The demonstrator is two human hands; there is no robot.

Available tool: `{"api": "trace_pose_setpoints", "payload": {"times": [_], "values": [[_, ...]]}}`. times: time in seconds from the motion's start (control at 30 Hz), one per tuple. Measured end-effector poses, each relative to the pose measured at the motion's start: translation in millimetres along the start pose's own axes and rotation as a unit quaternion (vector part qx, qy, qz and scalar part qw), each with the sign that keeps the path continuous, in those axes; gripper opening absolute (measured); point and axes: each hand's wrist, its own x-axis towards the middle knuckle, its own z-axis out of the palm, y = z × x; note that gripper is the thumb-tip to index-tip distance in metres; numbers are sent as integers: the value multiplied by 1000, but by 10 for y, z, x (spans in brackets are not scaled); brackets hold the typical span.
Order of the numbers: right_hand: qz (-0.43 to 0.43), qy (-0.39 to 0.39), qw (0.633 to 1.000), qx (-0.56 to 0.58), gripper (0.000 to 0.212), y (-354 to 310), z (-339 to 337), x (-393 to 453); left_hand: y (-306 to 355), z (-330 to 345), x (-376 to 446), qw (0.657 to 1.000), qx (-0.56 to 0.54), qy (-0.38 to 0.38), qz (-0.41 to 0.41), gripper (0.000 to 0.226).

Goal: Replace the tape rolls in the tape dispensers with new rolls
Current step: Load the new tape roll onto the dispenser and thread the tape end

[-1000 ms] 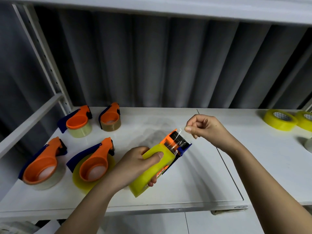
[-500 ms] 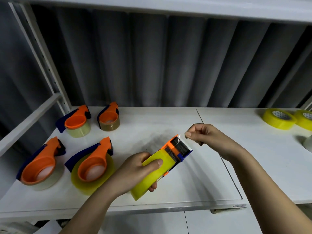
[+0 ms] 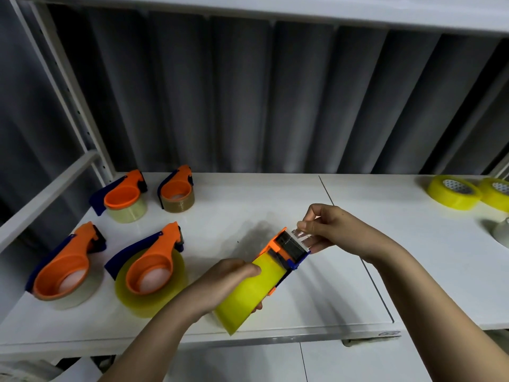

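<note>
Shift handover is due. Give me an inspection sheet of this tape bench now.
Surface: white shelf top, seam right of centre.
Job's things: four loaded dispensers at left; two spare yellow rolls far right; held dispenser with yellow roll.
Clutter: pale object at right edge, cut off, cannot identify.
Grippers: left hand grips the yellow roll; right hand pinches the tape end at the cutter.
Cables: nothing seen.
Surroundings: dark ribbed wall, white rack post.
</note>
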Motion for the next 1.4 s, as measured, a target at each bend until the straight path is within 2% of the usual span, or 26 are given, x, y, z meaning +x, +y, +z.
{"api": "trace_pose_setpoints", "payload": {"times": [0.03, 0.1, 0.17, 0.23, 0.47, 0.6, 0.77, 0.83, 1.07, 1.3, 1.4], "values": [[-5, 6, 1000, -14, 17, -16, 17, -4, -6, 9, 23, 1000, 22, 12, -3, 36], [-9, 14, 999, -30, 18, -45, 43, -11, -73, 3, 129, 993, 105, 53, 12, 75], [-4, 7, 1000, -25, 18, -60, 52, -19, -118, -16, 189, 984, 154, 88, 18, 84], [5, -2, 1000, -9, 17, -67, 41, -32, -140, -32, 215, 985, 144, 87, 23, 81], [34, -6, 996, 79, 18, -96, -32, -28, -106, -53, 142, 999, 26, 5, 20, 71], [46, -30, 990, 129, 17, -103, -70, -7, -102, -55, 170, 999, 25, 23, 22, 27], [55, -36, 989, 136, 16, -121, -105, 88, -107, -43, 258, 996, 41, 73, 42, 72], [62, -49, 987, 140, 15, -116, -131, 128, -107, -73, 288, 996, 37, 74, 35, 68], [63, -94, 975, 190, 16, -81, -240, 234, -114, -168, 273, 1000, -8, -10, 10, 25], [72, -149, 967, 195, 17, -35, -286, 396, -143, -187, 324, 998, -47, -31, -4, 25], [61, -177, 969, 160, 52, -54, -288, 458, -65, -186, 318, 1000, -6, -29, -5, 26]]}}
